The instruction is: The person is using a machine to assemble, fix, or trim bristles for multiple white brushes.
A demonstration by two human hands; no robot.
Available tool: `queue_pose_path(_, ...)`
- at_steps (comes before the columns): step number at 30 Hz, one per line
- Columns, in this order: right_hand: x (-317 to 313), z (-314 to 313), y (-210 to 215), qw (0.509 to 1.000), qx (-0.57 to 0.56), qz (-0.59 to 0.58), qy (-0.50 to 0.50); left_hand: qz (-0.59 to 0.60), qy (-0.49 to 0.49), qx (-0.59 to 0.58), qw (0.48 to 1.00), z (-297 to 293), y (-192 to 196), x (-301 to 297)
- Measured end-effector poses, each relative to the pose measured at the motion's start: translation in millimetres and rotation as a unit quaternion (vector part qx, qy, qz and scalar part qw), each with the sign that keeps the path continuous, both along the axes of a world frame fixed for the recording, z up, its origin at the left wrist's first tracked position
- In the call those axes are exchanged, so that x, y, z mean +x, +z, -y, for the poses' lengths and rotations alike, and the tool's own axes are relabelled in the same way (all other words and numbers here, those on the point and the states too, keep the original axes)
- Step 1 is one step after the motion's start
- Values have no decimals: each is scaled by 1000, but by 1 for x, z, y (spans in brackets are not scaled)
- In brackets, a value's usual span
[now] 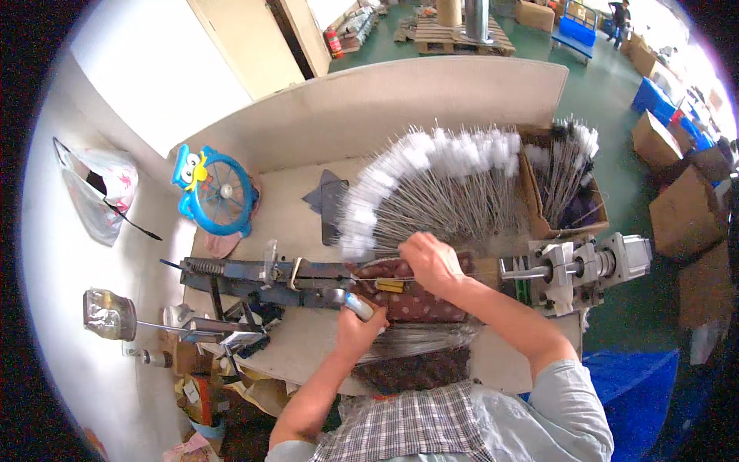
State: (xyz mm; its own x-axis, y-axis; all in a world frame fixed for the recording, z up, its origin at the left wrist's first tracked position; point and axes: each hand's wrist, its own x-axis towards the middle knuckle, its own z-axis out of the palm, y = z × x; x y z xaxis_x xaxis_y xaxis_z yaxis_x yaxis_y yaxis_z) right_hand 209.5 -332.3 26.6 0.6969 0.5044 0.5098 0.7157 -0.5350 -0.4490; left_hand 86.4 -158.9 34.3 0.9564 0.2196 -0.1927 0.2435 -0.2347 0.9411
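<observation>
My left hand (360,331) is closed around a pale blue and white cylindrical handle (359,306), at the near side of a long metal bench fixture (254,279). What the handle joins cannot be made out. To its right, my right hand (431,262) is over a dark red spotted cloth (431,304), fingers curled together; anything pinched in them is hidden. On the cloth lies a small yellow block (389,286). Just beyond the right hand, a wide fan of wire-stemmed brushes (439,185) with white tufted ends spreads across the bench.
A cardboard box (566,219) of dark-tufted wires stands at the back right. A motor-like clamp unit (589,266) sits at the fixture's right end. On the left is a blue round fan (222,192). Bundled thin wires (419,339) lie at the near edge. A low panel (408,100) borders the back.
</observation>
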Motion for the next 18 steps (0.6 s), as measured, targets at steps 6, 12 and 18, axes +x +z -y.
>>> queue_pose_path(6, 33, -18, -13, 995, 18, 39, -95, 43, 159, -89, 982, -57, -13, -33)
queue_pose_path(12, 30, -28, -15, 993, -53, 94, -52, 23, 269, -97, 958, -97, -28, -81)
queue_pose_path(18, 58, -35, -21, 973, -162, 63, -152, 42, 222, -121, 967, -87, -36, -66)
